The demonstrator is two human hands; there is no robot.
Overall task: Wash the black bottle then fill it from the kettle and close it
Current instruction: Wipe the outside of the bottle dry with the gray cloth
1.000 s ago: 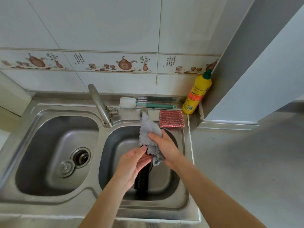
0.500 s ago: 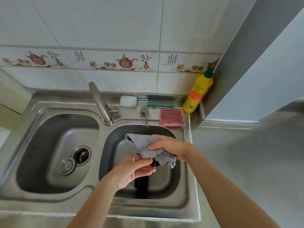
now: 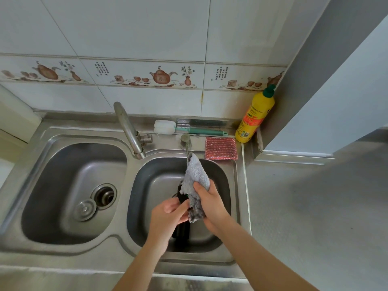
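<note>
The black bottle (image 3: 182, 228) stands in the right basin of the steel sink (image 3: 236, 185), mostly hidden by my hands. My left hand (image 3: 165, 219) grips its upper body. My right hand (image 3: 210, 204) grips a grey cloth (image 3: 196, 177) and holds it against the bottle's top; one end of the cloth sticks up toward the small tap. The kettle and the bottle's cap are not in view.
A long tap (image 3: 128, 129) points over the left basin, whose drain (image 3: 104, 196) has a loose plug (image 3: 85, 209) beside it. On the back ledge lie a bottle brush (image 3: 189, 129), a red scourer (image 3: 220, 148) and a yellow detergent bottle (image 3: 255, 117). Grey counter (image 3: 315, 206) extends right.
My right hand turned the cloth from lying across the bottle's top to standing upright, wiping round the neck. My left hand kept its hold on the bottle.
</note>
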